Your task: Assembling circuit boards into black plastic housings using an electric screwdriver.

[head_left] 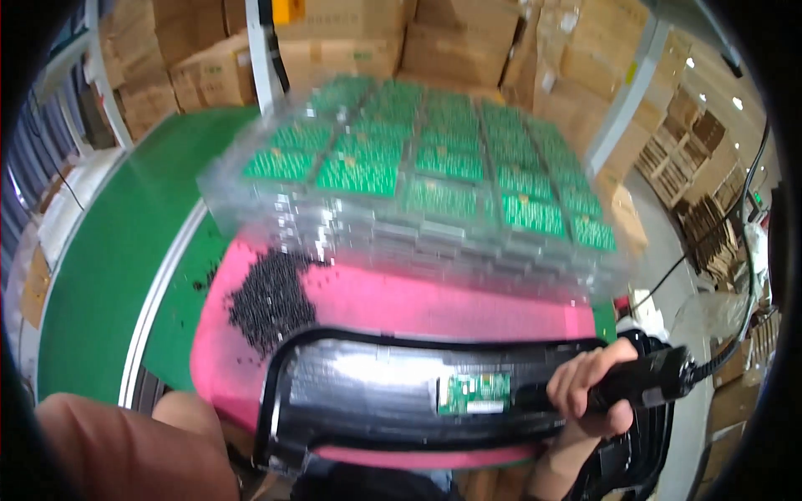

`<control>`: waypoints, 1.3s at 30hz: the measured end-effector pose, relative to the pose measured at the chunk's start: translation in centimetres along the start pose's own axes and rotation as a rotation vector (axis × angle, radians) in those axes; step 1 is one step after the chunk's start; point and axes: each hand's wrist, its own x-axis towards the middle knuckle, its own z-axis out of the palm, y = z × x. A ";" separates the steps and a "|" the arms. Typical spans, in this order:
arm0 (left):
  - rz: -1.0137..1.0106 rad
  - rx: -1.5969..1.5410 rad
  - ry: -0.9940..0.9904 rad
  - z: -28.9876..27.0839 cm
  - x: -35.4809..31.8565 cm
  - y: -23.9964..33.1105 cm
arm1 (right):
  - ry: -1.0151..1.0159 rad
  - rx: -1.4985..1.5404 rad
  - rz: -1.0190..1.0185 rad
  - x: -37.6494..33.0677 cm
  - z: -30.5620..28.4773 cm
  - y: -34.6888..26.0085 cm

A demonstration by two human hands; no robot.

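Observation:
My right hand (597,384) is wrapped round a black corded electric screwdriver (656,377), held over the right end of a long black plastic housing (368,409). The tool lies nearly level, its cable leaving to the right. A small green circuit board (476,392) rests inside the housing, just left of my right hand. The housing sits on a pink mat (418,301). Large and blurred at the lower left, my left hand (138,451) has its fingers curled in, apart from the housing; whatever is in them is hidden. Beyond the housing's left end lies a pile of small black screws (271,301).
Behind the mat stands a tall stack of clear plastic trays (401,230) with rows of green circuit boards (359,171). Loose screws are scattered left of the pile. A metal rail (163,292) crosses the green table (109,292). Cardboard boxes (459,50) fill the back.

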 end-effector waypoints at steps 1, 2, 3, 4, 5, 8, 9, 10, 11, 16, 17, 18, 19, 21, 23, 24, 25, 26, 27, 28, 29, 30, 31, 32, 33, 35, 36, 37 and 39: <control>-0.037 -0.016 -0.024 0.5 -0.9 0.5 | 0.009 0.011 0.004 -0.1 -0.7 0.4; -0.069 -0.031 -0.040 0.9 -1.2 1.1 | 0.013 0.017 0.001 -0.2 -1.0 0.4; -0.097 -0.046 -0.048 1.1 -1.5 1.6 | 0.027 0.005 -0.009 -0.3 -1.1 0.3; -0.122 -0.057 -0.064 1.0 -2.0 2.1 | 0.052 -0.003 -0.011 -0.7 -1.0 0.7; -0.143 -0.067 -0.075 0.9 -2.4 2.6 | 0.073 -0.012 -0.007 -1.0 -0.9 0.9; -0.185 -0.108 -0.084 0.3 -3.0 3.9 | 0.103 -0.045 0.002 -2.0 -0.3 0.5; -0.196 -0.122 -0.087 0.1 -3.2 4.3 | 0.112 -0.054 -0.007 -2.3 0.0 0.3; -0.206 -0.136 -0.091 0.0 -3.3 4.6 | 0.119 -0.061 -0.016 -2.6 0.3 0.1; -0.208 -0.155 -0.098 0.0 -3.3 4.6 | 0.131 -0.067 0.006 -2.8 0.6 0.1; -0.230 -0.254 -0.195 -0.6 -2.9 4.2 | 0.047 -0.024 0.037 -2.1 0.6 1.0; -0.241 -0.268 -0.209 -0.5 -2.9 4.5 | 0.034 -0.034 0.035 -1.5 0.1 0.7; -0.255 -0.279 -0.222 -0.6 -3.0 4.8 | 0.018 -0.043 0.035 -1.4 -0.1 0.6; -0.270 -0.288 -0.233 -0.7 -3.1 5.1 | 0.046 -0.031 0.044 -1.9 0.1 0.6; -0.277 -0.287 -0.231 -0.5 -3.4 5.5 | 0.031 -0.053 0.012 -1.7 -0.1 0.9; -0.282 -0.284 -0.228 -0.6 -3.6 5.9 | -0.014 -0.061 -0.008 -1.5 -0.2 1.2; -0.282 -0.281 -0.228 -0.7 -3.7 6.0 | -0.024 -0.056 -0.010 -1.4 0.0 1.4; -0.284 -0.279 -0.227 -0.8 -3.7 6.1 | 0.011 -0.086 -0.008 -1.4 0.3 1.7; -0.285 -0.286 -0.228 -0.9 -3.8 6.1 | 0.053 -0.122 -0.006 -1.5 0.6 1.7; -0.287 -0.292 -0.229 -0.9 -3.8 6.1 | 0.061 -0.122 0.014 -1.5 0.7 1.5; -0.289 -0.298 -0.230 -1.0 -3.9 6.1 | 0.060 -0.121 0.011 -1.4 0.6 1.4; -0.294 -0.295 -0.238 -1.2 -3.9 6.3 | 0.053 -0.109 0.010 -1.4 0.6 1.5; -0.299 -0.291 -0.246 -1.4 -3.9 6.5 | 0.047 -0.096 0.008 -1.4 0.4 1.5; -0.304 -0.286 -0.255 -1.7 -3.8 6.7 | 0.024 -0.094 0.019 -1.2 0.0 1.5; -0.297 -0.285 -0.256 -2.1 -3.6 7.0 | 0.038 -0.085 0.009 -1.0 0.2 1.1; -0.289 -0.283 -0.257 -2.5 -3.3 7.5 | 0.204 -0.040 0.059 -1.1 0.3 0.5; -0.433 -0.165 -0.242 -1.7 -4.0 8.1 | 0.523 0.122 0.155 -0.7 0.2 -0.3; -0.596 -0.060 -0.222 -0.4 -5.8 7.6 | 0.529 0.349 0.222 -0.6 -1.6 -0.2; -0.870 0.138 -0.644 -0.9 -5.7 7.1 | 0.684 0.348 0.223 -0.4 -2.3 0.4; -0.956 0.118 -1.148 -3.1 -9.0 5.6 | 0.664 0.320 0.234 -0.8 -3.0 0.9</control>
